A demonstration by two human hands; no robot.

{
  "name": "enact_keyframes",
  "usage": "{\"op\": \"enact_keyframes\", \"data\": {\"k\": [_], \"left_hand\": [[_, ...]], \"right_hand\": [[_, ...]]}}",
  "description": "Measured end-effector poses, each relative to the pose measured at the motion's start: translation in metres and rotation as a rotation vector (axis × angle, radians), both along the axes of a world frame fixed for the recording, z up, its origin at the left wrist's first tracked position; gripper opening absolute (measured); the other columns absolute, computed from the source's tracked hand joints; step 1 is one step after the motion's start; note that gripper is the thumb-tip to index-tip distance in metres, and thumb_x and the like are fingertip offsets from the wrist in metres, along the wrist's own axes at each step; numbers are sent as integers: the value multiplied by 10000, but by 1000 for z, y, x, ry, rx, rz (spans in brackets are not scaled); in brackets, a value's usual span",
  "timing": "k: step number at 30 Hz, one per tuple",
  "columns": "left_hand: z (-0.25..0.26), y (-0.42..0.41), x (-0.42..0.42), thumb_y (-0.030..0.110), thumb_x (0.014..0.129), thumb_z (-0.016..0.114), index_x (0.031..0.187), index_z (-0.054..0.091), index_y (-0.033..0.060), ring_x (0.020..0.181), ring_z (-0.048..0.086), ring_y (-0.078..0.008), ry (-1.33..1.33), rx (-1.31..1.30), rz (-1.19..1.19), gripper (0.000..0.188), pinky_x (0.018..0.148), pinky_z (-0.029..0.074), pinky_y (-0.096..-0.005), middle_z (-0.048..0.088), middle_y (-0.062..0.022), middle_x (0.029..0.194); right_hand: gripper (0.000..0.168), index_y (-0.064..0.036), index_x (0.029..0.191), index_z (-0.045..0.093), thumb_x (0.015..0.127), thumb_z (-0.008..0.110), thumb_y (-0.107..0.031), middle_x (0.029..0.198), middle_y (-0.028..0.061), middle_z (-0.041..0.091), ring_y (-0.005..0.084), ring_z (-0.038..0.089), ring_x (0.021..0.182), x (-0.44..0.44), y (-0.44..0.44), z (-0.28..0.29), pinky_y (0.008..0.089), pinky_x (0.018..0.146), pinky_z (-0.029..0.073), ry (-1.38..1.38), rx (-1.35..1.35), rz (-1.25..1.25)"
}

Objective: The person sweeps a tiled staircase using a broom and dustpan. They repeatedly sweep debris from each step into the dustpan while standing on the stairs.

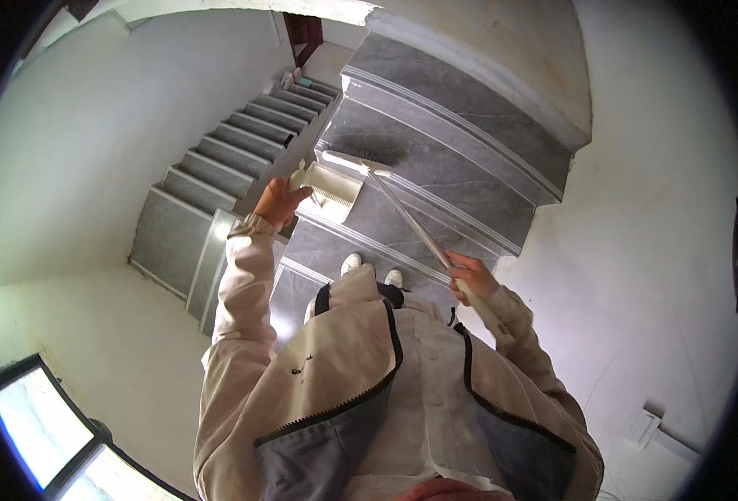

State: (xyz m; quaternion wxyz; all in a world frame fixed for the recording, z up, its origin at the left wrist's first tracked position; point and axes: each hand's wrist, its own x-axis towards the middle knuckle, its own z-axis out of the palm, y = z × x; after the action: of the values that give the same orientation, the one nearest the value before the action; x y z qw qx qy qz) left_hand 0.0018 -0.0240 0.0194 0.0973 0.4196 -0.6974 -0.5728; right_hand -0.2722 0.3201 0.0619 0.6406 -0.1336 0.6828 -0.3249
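My left hand (281,201) grips the handle of a cream plastic dustpan (337,194) with a row of comb teeth. The pan lies over a grey stair tread in front of me, close to the step's open left side. In my right hand (472,277) is the pole of a broom (409,219), which slants away to a pale head with dark bristles (359,158). Those bristles lie on the tread one step above the pan. Broom head and pan are near each other; whether they touch I cannot tell.
Grey tiled steps (419,147) rise ahead of me. To the left, another flight (218,156) runs off beyond the open side, with some items (290,78) at its far end. A white wall (632,250) borders the right. A window (49,432) is at lower left.
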Motion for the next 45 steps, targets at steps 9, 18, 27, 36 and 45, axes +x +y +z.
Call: {"op": "enact_keyframes", "data": {"k": [9,18,27,36,45], "left_hand": [[-8,16,-5,263,906,676,966,667,-14,361,489,-94,-25,-87,-18,283,326,353,-281,520,3,495],[-11,48,-20,307,913,662,906,651,-11,348,473,-92,-114,-148,-13,318,326,347,-284,498,-6,466],[-15,67,-24,288,918,654,962,666,-4,353,452,-92,-150,-170,-13,295,331,332,-281,489,-4,477],[-24,70,-2,317,919,646,849,604,-15,356,444,-88,-30,-203,-138,341,340,337,-272,480,-1,490],[-27,104,110,265,906,658,815,581,-6,354,432,-80,94,-103,-51,296,342,325,-263,472,-6,486]], "right_hand": [[620,-84,1510,306,935,515,-188,658,42,532,113,481,444,-31,4,1,287,376,403,33,-85,-3],[613,-94,1510,311,936,518,-147,642,46,520,106,471,417,-45,65,-6,273,344,369,-34,28,22],[577,-89,1502,325,955,506,-126,641,44,521,99,462,396,-32,95,-29,274,330,374,25,-101,-61],[721,-68,1536,218,903,562,-101,655,39,524,118,493,424,19,114,-98,287,349,400,86,-119,-20],[656,-34,1511,277,902,519,-52,624,50,538,128,501,397,139,198,-113,282,362,431,-2,-273,-273]]}}
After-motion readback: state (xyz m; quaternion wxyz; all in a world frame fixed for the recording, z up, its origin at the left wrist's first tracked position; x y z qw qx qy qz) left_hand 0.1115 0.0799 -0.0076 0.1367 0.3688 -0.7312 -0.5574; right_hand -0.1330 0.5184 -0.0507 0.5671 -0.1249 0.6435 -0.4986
